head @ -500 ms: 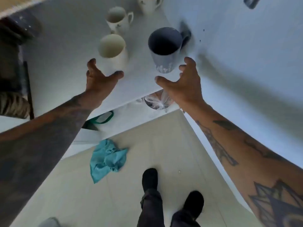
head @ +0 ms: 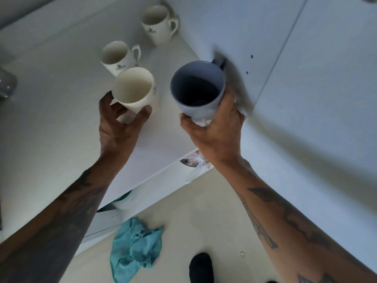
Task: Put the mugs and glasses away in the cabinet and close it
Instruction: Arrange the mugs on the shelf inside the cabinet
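Note:
My left hand (head: 119,127) is wrapped around the base of a cream mug (head: 134,88), which tilts toward me over the white shelf (head: 61,123). My right hand (head: 216,129) grips a grey-blue mug (head: 199,88) low on its body, its handle pointing away against the white cabinet side panel (head: 255,48). Two white mugs with dark logos stand upright farther back on the shelf, one (head: 119,57) just behind the cream mug and one (head: 159,23) deeper in.
A clear glass item (head: 193,162) shows under the shelf's front edge. A teal cloth (head: 136,246) lies crumpled on the beige floor beside my black shoe (head: 201,266). A grey object (head: 7,82) sits at the far left of the shelf.
Both hands were open just short of the mugs. Now each hand has closed around its mug, left on the cream one and right on the grey-blue one.

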`<action>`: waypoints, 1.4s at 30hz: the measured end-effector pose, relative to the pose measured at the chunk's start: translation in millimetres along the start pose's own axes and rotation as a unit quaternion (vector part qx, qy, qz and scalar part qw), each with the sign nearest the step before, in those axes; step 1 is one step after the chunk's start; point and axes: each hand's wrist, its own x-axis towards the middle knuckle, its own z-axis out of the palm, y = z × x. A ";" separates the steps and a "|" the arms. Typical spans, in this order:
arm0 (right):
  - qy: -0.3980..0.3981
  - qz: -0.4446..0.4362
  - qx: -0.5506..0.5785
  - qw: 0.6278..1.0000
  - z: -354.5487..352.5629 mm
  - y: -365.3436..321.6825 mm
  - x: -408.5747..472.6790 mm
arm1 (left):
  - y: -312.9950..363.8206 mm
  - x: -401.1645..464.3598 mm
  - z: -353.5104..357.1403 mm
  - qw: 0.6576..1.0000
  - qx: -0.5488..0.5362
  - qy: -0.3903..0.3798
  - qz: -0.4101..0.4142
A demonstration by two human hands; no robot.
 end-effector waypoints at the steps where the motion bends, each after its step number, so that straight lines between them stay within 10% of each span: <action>1: -0.002 0.000 0.010 1.000 -4.0 1.4 -1.5 | 3.0 1.6 4.9 1.000 0.007 -0.007 0.004; 15: 0.006 0.009 0.011 1.000 -7.1 3.4 -11.0 | 42.9 31.7 45.2 0.978 0.051 -0.204 -0.004; 35: 0.001 -0.006 0.014 1.000 -4.0 6.4 -14.0 | 77.9 88.4 69.5 0.954 -0.074 -0.274 -0.095; 42: -0.017 -0.008 0.012 1.000 -6.8 13.9 -11.4 | 63.9 103.4 29.8 0.987 -0.051 0.146 0.037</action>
